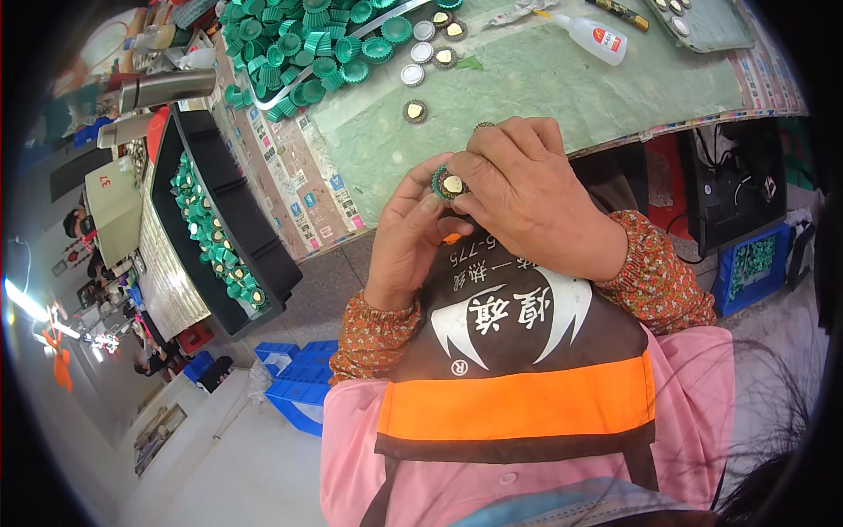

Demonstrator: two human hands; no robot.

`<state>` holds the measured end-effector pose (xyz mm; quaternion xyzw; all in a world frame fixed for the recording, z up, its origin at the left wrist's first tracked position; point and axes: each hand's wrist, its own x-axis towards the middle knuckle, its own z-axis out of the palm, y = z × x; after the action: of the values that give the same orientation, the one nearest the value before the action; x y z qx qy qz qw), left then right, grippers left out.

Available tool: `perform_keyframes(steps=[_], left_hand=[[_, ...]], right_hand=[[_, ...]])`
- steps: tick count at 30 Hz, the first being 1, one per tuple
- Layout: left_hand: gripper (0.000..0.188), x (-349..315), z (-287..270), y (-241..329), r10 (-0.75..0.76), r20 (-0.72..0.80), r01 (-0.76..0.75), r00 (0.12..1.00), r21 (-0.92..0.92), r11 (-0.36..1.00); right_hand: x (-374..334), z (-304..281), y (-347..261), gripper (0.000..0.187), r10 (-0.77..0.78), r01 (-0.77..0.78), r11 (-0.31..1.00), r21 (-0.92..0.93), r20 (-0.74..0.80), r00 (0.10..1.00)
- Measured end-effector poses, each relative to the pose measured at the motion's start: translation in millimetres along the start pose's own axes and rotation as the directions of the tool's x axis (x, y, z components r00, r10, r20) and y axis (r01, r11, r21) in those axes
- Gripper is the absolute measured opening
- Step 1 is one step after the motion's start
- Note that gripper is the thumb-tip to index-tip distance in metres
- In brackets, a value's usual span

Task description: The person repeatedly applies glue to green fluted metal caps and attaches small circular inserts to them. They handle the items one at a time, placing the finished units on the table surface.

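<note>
In the head view, I have two bare hands closed around a small green fluted cup (436,182), just above the centre of the frame.
My left hand (406,230) curls nearly closed, pinching the cup's ridged wall; my right hand (536,189) bunches from the other side, gripping the edge of a dark, round disc (452,185) with a cream centre, seated at the cup's mouth. I see loose discs (414,111) on the crinkled, pale-green sheet (571,97), a glossy heap of pleated cups (320,39) at upper left, and a smooth, translucent bottle (593,39) at upper right.
</note>
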<state>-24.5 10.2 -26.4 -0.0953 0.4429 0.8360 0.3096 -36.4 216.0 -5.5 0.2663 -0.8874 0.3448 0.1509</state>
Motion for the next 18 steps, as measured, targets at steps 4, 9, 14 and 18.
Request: perform_keyframes(steps=[4,9,14,18], left_hand=[[0.047,-1,0,-1,-0.008,0.0,0.008,1.0,-0.004,1.0],[0.047,-3,4,-2,-0.001,-0.015,0.002,1.0,0.048,0.999],[0.046,-5,13,1,0.015,-0.059,-0.002,0.998,0.216,0.976],[0.041,-5,18,2,0.067,-0.055,-0.043,0.996,0.353,0.935]], right_hand=[[-1,-1,-1,0.038,-0.004,0.005,1.0,-0.011,0.017,1.0],[-1,-2,-3,0.039,-0.03,0.031,0.999,-0.025,0.011,0.999],[-5,4,-1,0.037,-0.056,0.056,0.998,-0.035,-0.005,0.998],[-10,12,4,0.035,-0.074,0.074,0.997,0.012,-0.004,0.997]])
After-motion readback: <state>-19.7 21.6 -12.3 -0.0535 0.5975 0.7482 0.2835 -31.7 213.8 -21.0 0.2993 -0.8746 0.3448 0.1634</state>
